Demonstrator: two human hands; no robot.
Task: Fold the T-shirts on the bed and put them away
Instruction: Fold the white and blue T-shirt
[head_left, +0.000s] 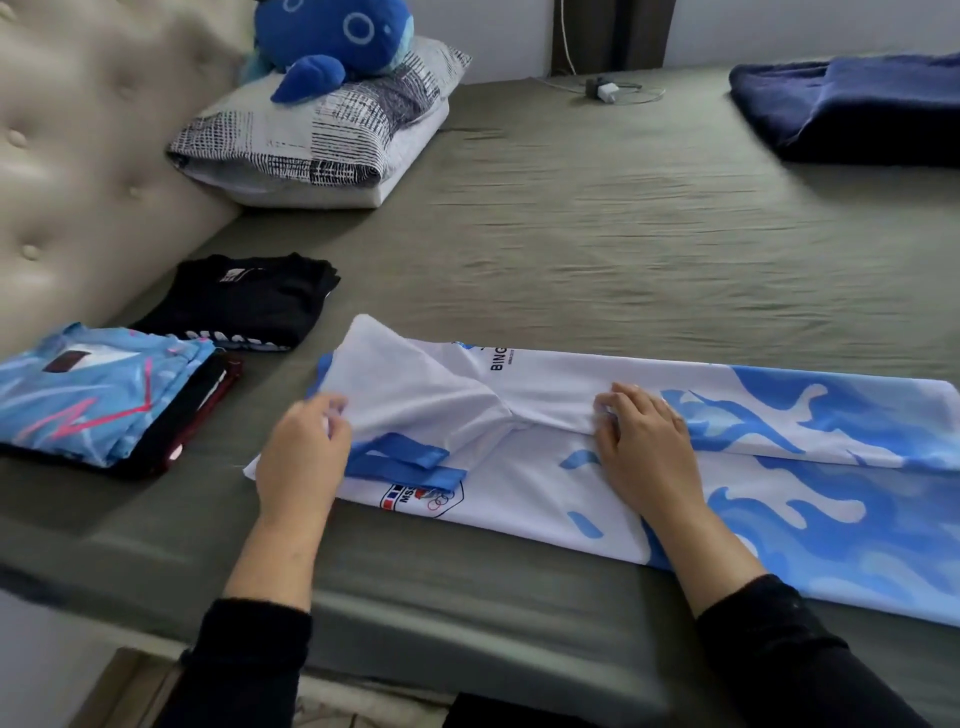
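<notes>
**White-and-blue shirt gripped at mid-fold on the bed**

While the olive-sheeted bed (597, 234) fills most of the view, a white-and-blue T-shirt (675, 467) is seen laid lengthwise along its near edge, its far side folded over toward the middle. At the far right corner a navy blanket (852, 109) is placed. Two folded stacks, a light-blue shirt (93, 395) and a black shirt (249, 301), are set to the left. The sleeve edge is pinched by the left hand (306, 457); the folded edge is gripped by the right hand (644, 441).
</notes>
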